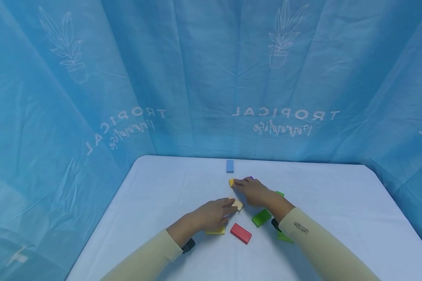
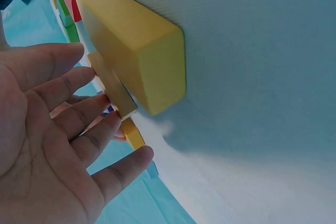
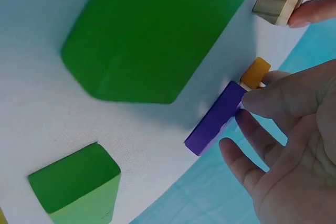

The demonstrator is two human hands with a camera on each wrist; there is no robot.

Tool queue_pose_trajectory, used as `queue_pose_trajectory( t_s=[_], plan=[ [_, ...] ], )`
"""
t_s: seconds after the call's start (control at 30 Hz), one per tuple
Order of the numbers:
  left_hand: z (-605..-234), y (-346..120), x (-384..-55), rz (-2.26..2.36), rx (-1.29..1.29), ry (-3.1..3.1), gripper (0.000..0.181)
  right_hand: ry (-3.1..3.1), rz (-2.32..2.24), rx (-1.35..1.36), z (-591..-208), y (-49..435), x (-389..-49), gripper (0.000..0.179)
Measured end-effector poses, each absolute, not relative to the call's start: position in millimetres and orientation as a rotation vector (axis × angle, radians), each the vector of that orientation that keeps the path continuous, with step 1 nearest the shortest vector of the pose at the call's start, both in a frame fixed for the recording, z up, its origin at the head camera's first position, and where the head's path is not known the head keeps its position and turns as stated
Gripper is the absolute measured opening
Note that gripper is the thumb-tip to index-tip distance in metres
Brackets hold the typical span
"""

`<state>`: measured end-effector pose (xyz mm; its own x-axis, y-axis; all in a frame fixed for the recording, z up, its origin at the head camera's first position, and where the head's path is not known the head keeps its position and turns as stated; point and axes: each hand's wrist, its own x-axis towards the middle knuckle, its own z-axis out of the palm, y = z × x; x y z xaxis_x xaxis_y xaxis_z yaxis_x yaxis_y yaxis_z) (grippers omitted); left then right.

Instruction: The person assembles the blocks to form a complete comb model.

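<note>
In the head view, my left hand [image 1: 214, 214] touches a plain wooden block [image 1: 237, 204] with outstretched fingers. The left wrist view shows those fingertips along the side of the wooden block [image 2: 114, 85]. Below that hand, partly covered by it, lies a yellow block [image 1: 215, 231]. My right hand [image 1: 254, 191] reaches farther up the table, its fingertips at a small orange-yellow block [image 1: 231, 182]. In the right wrist view, the thumb lies near one end of a purple block [image 3: 216, 119], beside the orange block [image 3: 255, 72]. Its index fingertip is partly hidden.
A red block [image 1: 240, 233] lies between the forearms. A green block [image 1: 261, 217] and a lighter green block [image 1: 285, 237] lie near the right wrist, with more green beyond the forearm. A blue block [image 1: 230, 166] sits near the table's far edge, before a blue curtain [image 1: 204, 78].
</note>
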<state>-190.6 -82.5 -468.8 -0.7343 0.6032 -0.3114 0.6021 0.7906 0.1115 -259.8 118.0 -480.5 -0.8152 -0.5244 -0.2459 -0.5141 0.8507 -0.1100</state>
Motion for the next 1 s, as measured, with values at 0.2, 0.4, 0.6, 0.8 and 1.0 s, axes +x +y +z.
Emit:
queue_pose_trajectory(
  t_s=[0.2, 0.4, 0.6, 0.8, 1.0],
  plan=[
    [-468, -89, -189, -0.011, 0.935, 2.66, 0.054, 2.755, -0.077, -0.748, -483, 115, -265, 0.066],
    [-470, -97, -185, 0.001, 0.942, 2.667, 0.054, 2.745, -0.136, -0.733, -484, 114, -270, 0.068],
    [-469, -104, -183, 0.051, 0.921, 2.658, 0.055, 2.77, -0.148, -0.732, -485, 113, -273, 0.059],
    [-474, -108, -183, 0.084, 0.909, 2.662, 0.055, 2.82, -0.115, -0.738, -491, 111, -278, 0.056],
    [-474, -108, -183, 0.084, 0.907, 2.659, 0.054, 2.832, -0.118, -0.715, -493, 106, -280, 0.053]
  ],
)
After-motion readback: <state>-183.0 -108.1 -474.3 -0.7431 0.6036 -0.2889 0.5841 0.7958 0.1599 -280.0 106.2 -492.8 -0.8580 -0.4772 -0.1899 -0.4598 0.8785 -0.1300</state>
